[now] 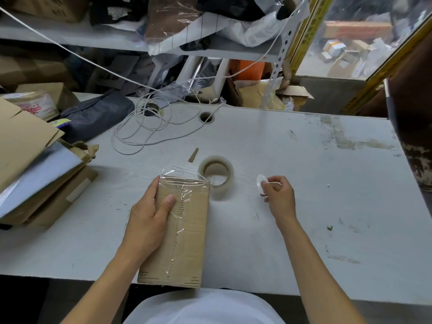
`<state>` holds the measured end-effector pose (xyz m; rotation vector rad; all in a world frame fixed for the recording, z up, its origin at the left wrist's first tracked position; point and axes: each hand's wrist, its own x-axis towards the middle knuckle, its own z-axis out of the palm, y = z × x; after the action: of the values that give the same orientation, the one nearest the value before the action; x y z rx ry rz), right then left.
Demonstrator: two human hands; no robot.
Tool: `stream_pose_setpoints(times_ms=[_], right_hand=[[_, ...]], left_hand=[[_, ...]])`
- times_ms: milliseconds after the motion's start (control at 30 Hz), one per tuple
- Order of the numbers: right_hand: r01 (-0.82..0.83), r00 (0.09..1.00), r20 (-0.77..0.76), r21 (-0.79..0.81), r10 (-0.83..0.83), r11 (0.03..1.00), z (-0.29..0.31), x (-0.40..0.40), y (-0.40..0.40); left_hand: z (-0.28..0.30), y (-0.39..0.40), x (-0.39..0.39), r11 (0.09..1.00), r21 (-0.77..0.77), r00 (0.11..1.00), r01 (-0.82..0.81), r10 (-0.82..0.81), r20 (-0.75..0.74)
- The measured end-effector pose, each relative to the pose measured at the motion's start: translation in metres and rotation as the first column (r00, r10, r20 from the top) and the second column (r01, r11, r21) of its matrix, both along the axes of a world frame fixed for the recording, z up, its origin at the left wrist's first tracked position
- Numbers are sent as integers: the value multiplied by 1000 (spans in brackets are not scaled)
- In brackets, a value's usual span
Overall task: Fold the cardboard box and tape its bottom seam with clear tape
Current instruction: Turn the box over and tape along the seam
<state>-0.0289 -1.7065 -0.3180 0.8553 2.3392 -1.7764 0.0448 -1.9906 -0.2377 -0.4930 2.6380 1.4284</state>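
Observation:
A folded brown cardboard box (187, 230) stands on the white table (304, 183) near its front edge. A strip of clear tape runs along the box's top seam, and its far end sticks out past the far edge. My left hand (149, 213) grips the box's left side with the thumb pressed on the taped face. A roll of clear tape (216, 175) lies flat on the table, just beyond the box's far right corner. My right hand (277, 197) hovers right of the roll, pinching a small white oval object (260, 182).
A stack of flattened cardboard (35, 171) fills the table's left side. A coiled white cord (149, 127) lies at the back, near a cable hole (206, 117). A small cardboard sliver (193, 155) rests behind the roll. Cluttered shelves rise behind the table.

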Motion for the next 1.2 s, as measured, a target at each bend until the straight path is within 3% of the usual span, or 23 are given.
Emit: stream_pose_setpoints(times_ms=[100, 167, 267, 367, 500, 700, 833, 1000, 1200], right_hand=[[-88, 991, 115, 156, 71, 984, -20, -4, 1], [-206, 974, 158, 332, 161, 921, -23, -2, -1], [-261, 948, -12, 542, 317, 799, 2, 10, -19], [-196, 894, -286, 444, 345, 875, 47, 28, -56], [-206, 797, -453, 418, 400, 885, 82, 42, -97], [-166, 844, -413, 404, 341, 900, 73, 47, -118], [-147, 916, -324, 275, 236, 950, 71, 53, -123], [-193, 942, -245, 163, 229, 967, 69, 59, -124], [-281, 935, -212, 39, 283, 959, 61, 54, -118]], left_hand=[[0, 0, 0, 1000, 1, 1000, 4, -4, -5], [1, 0, 0, 1000, 4, 1000, -5, 6, -6], [5, 2, 0, 1000, 11, 1000, -21, 21, -19], [5, 5, 1, 999, 31, 998, -33, 34, -43], [4, 9, 3, 996, 57, 997, -63, 66, -47], [-1, 14, 4, 994, 80, 996, -73, 76, -39], [-3, 13, 3, 994, 92, 996, -65, 70, -51], [-5, 12, 3, 991, 121, 996, -60, 67, -59], [-8, 5, 0, 949, 314, 998, -38, 49, -29]])
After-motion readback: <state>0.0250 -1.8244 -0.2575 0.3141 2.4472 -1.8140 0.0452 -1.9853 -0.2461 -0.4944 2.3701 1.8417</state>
